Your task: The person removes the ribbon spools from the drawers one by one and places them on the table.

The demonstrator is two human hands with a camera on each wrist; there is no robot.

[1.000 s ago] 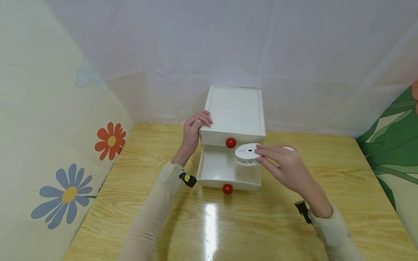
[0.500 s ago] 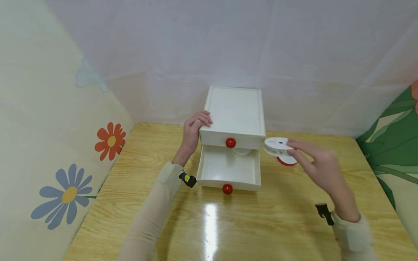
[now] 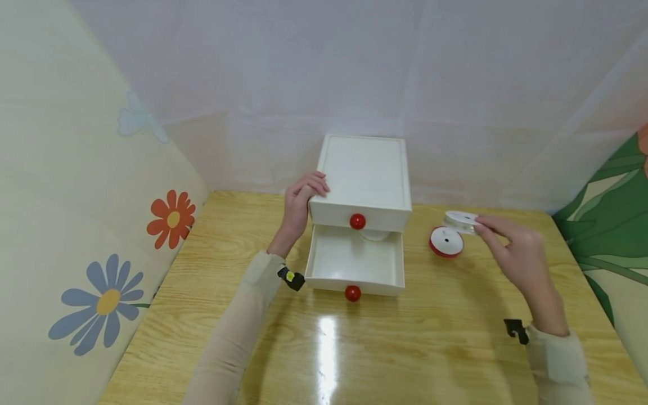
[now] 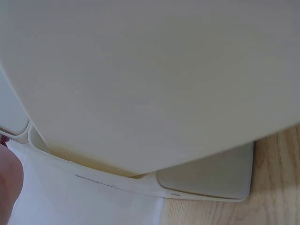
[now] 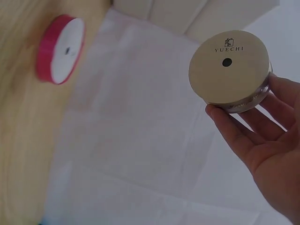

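Spool [image 3: 459,221] Swings Clear of Drawer [image 3: 354,264]

Over the drawer a second ago, the spool is now at centre right, pinched aloft in the right hand [image 3: 517,252] near the red spool [image 3: 446,242]. The left hand [image 3: 300,198] grips the cabinet's [image 3: 364,169] left edge. A pale disc [image 3: 374,235] at the drawer's back suggests emptying is unfinished.

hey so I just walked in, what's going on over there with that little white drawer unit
Someone's right hand is holding up a white-faced spool, off to the right of the white drawer unit. Their left hand rests on the unit's left edge. The lower drawer is pulled out, with a round white thing partly showing at its back. A red-edged spool sits on the table.
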